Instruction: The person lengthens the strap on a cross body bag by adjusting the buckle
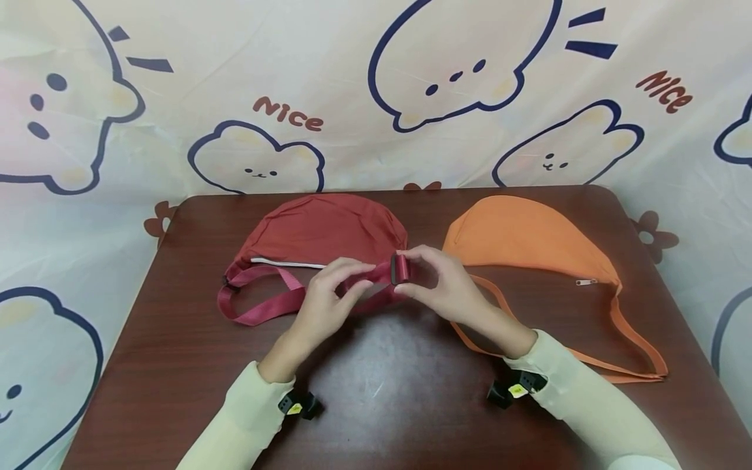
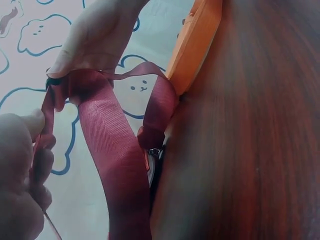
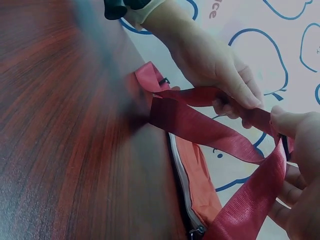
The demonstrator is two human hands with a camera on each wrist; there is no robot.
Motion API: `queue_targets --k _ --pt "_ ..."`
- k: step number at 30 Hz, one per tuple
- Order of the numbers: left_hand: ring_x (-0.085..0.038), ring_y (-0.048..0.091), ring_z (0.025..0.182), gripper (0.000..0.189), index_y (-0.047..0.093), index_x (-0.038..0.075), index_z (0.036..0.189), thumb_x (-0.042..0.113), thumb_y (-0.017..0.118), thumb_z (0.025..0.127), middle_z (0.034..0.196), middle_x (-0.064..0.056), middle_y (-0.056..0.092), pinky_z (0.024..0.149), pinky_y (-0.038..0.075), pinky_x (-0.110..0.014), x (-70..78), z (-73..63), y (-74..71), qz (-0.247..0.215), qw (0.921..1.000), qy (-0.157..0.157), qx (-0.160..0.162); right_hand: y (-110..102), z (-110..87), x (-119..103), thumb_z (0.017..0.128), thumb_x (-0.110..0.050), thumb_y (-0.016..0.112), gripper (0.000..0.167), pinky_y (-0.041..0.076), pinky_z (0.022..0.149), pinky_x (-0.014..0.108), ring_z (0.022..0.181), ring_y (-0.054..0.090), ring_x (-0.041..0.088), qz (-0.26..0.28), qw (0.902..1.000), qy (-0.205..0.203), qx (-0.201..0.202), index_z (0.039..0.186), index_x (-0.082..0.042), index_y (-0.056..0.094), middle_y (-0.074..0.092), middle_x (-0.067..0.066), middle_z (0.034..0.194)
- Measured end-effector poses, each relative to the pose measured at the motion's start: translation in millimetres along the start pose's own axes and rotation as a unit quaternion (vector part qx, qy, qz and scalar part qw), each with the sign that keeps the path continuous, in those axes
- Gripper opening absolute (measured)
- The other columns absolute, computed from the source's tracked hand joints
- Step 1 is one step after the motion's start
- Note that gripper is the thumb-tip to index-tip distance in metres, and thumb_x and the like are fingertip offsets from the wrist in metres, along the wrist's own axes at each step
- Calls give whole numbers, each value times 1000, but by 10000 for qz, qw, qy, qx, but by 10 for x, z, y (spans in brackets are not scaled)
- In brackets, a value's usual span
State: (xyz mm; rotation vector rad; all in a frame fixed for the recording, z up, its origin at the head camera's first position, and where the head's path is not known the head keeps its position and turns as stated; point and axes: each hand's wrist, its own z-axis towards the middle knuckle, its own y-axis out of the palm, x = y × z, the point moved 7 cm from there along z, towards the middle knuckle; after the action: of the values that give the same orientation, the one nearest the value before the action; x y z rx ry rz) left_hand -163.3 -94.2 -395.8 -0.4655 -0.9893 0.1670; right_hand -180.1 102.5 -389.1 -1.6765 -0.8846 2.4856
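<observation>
Head view: the dark buckle (image 1: 394, 269) of the red strap (image 1: 383, 273) is held at the fingertips of the R hand (image 1: 437, 281), w/ the thumb on its near end & a finger on its far end. So its long axis is pointed away from the body, while the held part of the strap is led sideways b/w both hands, approx. crosswise to the buckle. By the L hand (image 1: 331, 294) the strap is pinched b/w thumb & fingers, a bit to the L of the buckle; the R hand is thus the nearer one, in touch w/ it. The held part is lifted above the table (image 1: 382, 418), on the near side of the red bag (image 1: 323, 228); more strap is looped at the L end of this bag.

Containers: the red bag is placed at the far side of the table, its zipper (image 1: 288, 264) turned toward the person. The orange bag (image 1: 523, 235) is placed to the R, w/ its orange strap (image 1: 637, 339) spread nearer to the person. What is inside either bag cannot be seen.
</observation>
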Motion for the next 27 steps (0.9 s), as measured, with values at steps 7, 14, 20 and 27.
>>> queue_targets --k 7,14,20,27 --pt "-16 63 96 27 71 6 119 4 73 92 111 -6 70 83 51 -28 35 40 67 -203 9998 -76 -41 14 10 -14 83 -10 85 50 49 103 44 116 62 19 265 9996 -91 -20 129 -7 65 67 4 125" --pt "-18 57 87 27 65 2 123 3 68 96 107 -11 66 74 48 -24 -27 24 203 -1091 9895 -904 -276 107 25 -11 82 -11 86 50 50 102 37 112 63 16 397 9989 -123 -215 127 -9 65 68 1 119" --pt "-19 61 108 41 62 5 131 4 74 92 125 -9 64 91 52 -29 -12 48 203 -896 9927 -736 -337 78 21 0 84 -12 85 47 50 102 38 114 64 17 384 9991 -130 -78 126 -9 65 68 1 119" --pt "-16 59 114 56 61 9 134 12 86 83 125 -4 63 95 50 -36 -59 -19 142 -129 9986 -380 -347 24 7 7 84 -10 85 47 52 98 38 110 64 17 514 9986 38 92 125 -9 64 67 2 117"
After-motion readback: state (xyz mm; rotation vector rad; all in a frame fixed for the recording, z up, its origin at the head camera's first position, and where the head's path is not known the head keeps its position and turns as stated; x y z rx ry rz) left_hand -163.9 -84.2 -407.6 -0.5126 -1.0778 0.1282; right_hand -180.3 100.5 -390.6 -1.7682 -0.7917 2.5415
